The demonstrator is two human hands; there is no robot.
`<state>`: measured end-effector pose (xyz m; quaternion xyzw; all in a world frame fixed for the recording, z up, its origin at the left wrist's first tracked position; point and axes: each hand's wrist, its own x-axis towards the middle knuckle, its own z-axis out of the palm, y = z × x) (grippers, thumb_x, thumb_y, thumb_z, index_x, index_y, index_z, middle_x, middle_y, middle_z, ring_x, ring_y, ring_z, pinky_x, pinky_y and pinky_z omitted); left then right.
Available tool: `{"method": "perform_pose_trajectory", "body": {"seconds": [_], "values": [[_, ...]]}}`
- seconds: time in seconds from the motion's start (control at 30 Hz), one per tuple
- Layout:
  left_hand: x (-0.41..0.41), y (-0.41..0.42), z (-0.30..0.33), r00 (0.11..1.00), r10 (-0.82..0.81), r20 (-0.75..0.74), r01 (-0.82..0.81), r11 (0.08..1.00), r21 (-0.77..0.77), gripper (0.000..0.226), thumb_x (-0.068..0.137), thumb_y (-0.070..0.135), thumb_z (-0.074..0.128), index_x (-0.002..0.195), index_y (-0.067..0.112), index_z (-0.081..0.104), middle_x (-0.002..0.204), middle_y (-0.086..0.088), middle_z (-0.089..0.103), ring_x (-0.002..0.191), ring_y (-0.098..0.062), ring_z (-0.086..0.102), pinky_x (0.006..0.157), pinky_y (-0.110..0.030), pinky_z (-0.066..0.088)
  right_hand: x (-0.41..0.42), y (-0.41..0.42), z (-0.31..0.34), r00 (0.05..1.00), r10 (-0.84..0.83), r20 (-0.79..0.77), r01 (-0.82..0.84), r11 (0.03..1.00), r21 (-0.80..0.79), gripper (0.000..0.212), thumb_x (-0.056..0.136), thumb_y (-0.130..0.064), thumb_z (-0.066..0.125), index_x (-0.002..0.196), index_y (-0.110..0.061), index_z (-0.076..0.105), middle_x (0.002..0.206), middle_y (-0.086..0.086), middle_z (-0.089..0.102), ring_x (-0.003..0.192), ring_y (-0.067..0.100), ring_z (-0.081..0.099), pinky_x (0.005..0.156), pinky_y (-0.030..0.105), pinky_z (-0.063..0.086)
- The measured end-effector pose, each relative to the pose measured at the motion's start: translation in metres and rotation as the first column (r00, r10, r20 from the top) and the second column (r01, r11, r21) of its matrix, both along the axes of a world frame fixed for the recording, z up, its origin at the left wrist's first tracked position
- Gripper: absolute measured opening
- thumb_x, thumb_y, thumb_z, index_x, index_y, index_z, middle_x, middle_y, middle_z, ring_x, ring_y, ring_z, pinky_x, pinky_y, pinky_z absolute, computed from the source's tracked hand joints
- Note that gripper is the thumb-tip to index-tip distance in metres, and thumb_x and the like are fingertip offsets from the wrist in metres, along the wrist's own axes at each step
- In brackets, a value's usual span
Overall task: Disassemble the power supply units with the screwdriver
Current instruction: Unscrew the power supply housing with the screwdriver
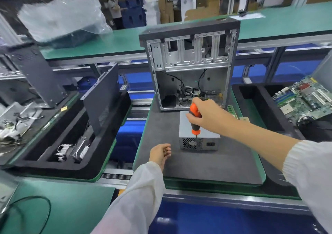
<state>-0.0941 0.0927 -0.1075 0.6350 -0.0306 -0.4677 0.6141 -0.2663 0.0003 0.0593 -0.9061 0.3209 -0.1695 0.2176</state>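
A silver power supply unit (206, 135) lies on the grey mat (197, 165), its fan grille and socket facing me. My right hand (204, 113) grips an orange and black screwdriver (195, 118) held upright above the unit, with the shaft pointing down over the front face. My left hand (159, 154) hovers over the mat to the left of the unit, fingers loosely curled, holding nothing. Behind the unit stands an open computer case (190, 63) with loose cables inside.
A black foam tray (75, 143) to the left holds a dark side panel and metal parts. At the right another tray holds a green motherboard (303, 99). A green memory stick (231, 111) lies beside the case. A person stands far back.
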Motion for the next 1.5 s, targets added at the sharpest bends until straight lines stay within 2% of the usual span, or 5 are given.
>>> {"method": "perform_pose_trajectory", "body": {"seconds": [0.23,0.4,0.6,1.13,1.5], "values": [[0.046,-0.037,-0.015,0.99,-0.048,0.134,0.057,0.996,-0.062,0.024,0.09,-0.003,0.044,0.082,0.0,0.066,0.068,-0.009,0.062,0.06,-0.016,0.057,0.063,-0.021,0.047,0.047,-0.023,0.002,1.0,-0.014,-0.014,0.014,1.0,0.004,0.031,0.095,-0.035,0.052,0.079,-0.013,0.039,0.066,0.012,0.056,0.049,0.018,0.044,0.052,0.039,0.047],[0.043,-0.045,-0.027,0.965,-0.231,0.122,0.246,0.961,-0.123,0.05,0.107,0.028,0.027,0.087,0.003,0.065,0.069,-0.008,0.065,0.068,-0.018,0.058,0.072,-0.026,0.046,0.066,-0.031,0.002,0.999,-0.02,-0.046,0.021,0.999,0.032,0.029,0.095,-0.033,0.052,0.082,-0.011,0.038,0.074,0.013,0.063,0.057,0.023,0.048,0.064,0.047,0.051],[0.039,-0.04,-0.035,0.938,-0.309,0.159,0.329,0.937,-0.12,0.062,0.106,0.039,0.016,0.095,0.004,0.066,0.084,-0.012,0.068,0.076,-0.02,0.06,0.079,-0.027,0.047,0.073,-0.037,0.001,0.997,-0.052,-0.061,0.052,0.999,0.007,0.034,0.094,-0.033,0.054,0.072,-0.019,0.032,0.064,0.005,0.051,0.052,0.018,0.042,0.055,0.032,0.039],[0.042,-0.041,-0.026,0.947,-0.306,0.094,0.32,0.918,-0.233,0.049,0.106,0.027,0.027,0.107,-0.009,0.061,0.102,-0.024,0.069,0.087,-0.027,0.068,0.074,-0.017,0.054,0.051,-0.044,0.0,0.942,-0.332,0.054,0.332,0.943,0.008,0.026,0.089,-0.03,0.056,0.081,-0.01,0.043,0.065,0.005,0.048,0.054,0.017,0.041,0.05,0.027,0.036],[0.049,-0.037,-0.037,0.804,-0.327,0.496,0.411,0.909,-0.068,0.015,0.098,0.005,0.051,0.098,0.006,0.066,0.074,-0.008,0.075,0.073,-0.017,0.072,0.073,-0.02,0.051,-0.018,-0.074,-0.008,0.824,-0.562,0.073,0.521,0.802,0.292,0.021,0.089,-0.025,0.054,0.084,-0.01,0.04,0.088,0.019,0.066,0.068,0.022,0.071,0.058,0.033,0.05]]}}
